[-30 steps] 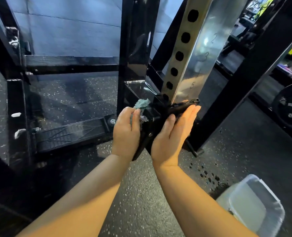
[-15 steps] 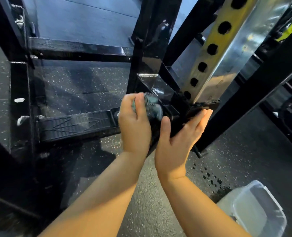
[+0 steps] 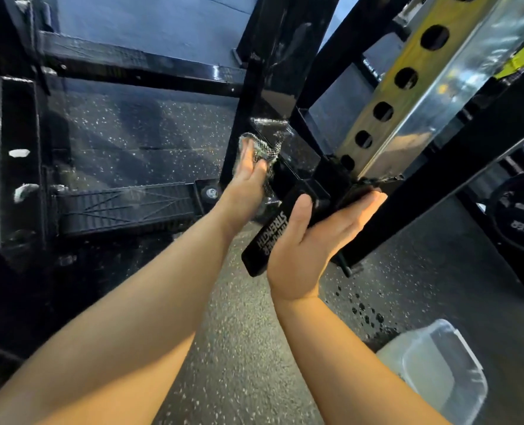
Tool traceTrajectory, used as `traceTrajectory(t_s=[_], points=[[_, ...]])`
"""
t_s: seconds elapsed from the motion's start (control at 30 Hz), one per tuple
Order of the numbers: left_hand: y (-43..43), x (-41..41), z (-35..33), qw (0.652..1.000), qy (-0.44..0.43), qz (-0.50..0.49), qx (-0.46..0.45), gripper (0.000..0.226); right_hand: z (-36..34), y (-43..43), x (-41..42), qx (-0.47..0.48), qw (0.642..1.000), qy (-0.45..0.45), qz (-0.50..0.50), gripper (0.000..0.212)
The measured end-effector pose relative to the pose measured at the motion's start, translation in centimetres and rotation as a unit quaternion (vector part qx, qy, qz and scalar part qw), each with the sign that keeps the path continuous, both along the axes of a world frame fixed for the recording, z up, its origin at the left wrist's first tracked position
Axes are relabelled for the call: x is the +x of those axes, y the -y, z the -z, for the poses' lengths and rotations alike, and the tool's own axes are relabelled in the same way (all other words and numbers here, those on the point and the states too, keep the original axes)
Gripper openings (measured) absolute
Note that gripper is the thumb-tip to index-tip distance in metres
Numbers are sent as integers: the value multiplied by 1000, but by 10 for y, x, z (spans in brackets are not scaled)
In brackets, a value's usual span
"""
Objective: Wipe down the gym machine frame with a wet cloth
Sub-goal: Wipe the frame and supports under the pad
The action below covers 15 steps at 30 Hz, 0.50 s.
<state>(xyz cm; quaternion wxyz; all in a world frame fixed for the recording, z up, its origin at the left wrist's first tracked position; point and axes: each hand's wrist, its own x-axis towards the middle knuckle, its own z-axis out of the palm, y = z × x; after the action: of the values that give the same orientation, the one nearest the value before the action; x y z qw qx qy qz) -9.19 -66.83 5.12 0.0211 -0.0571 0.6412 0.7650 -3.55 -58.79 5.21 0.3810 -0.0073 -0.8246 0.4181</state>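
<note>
The black gym machine frame (image 3: 273, 72) rises in the middle, and a short black bar (image 3: 262, 245) with white lettering sticks out at its base. A grey-green wet cloth (image 3: 262, 148) lies against the upright's lower left edge. My left hand (image 3: 248, 182) presses it there with straight fingers, and the cloth covers the fingertips. To the right, my right hand (image 3: 313, 237) lies palm up under the frame's base joint. Its fingers are straight and its thumb rests against the lettered bar.
A silver post (image 3: 408, 96) with a row of holes slants up at the right. A ribbed black footplate (image 3: 126, 207) lies at the left. A clear plastic tub (image 3: 438, 372) stands on the speckled rubber floor at the lower right, with water drops (image 3: 365, 311) beside it. A weight plate (image 3: 518, 216) is at the far right.
My left hand slid up the upright with the cloth and its fingers straightened out. My right hand stayed at the frame's base. The view moved closer.
</note>
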Motion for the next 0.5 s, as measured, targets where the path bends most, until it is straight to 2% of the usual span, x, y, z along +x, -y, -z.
traceTrajectory(t_s=[0.07, 0.17, 0.3, 0.33, 0.5], points=[[-6, 11, -6, 999, 16, 4, 44, 55, 1, -2, 0, 8, 1000, -1, -3, 84], [-10, 35, -7, 997, -13, 35, 66, 49, 2, -4, 1, 15, 1000, -10, -1, 84], [-6, 59, 2, 984, -7, 81, 157, 34, 2, -2, -2, 20, 1000, -14, 13, 85], [-7, 59, 3, 986, -7, 72, 151, 33, 2, -1, -2, 20, 1000, -14, 16, 85], [-10, 31, -8, 996, -62, 71, -7, 48, 2, 0, -2, 16, 999, -19, 20, 84]])
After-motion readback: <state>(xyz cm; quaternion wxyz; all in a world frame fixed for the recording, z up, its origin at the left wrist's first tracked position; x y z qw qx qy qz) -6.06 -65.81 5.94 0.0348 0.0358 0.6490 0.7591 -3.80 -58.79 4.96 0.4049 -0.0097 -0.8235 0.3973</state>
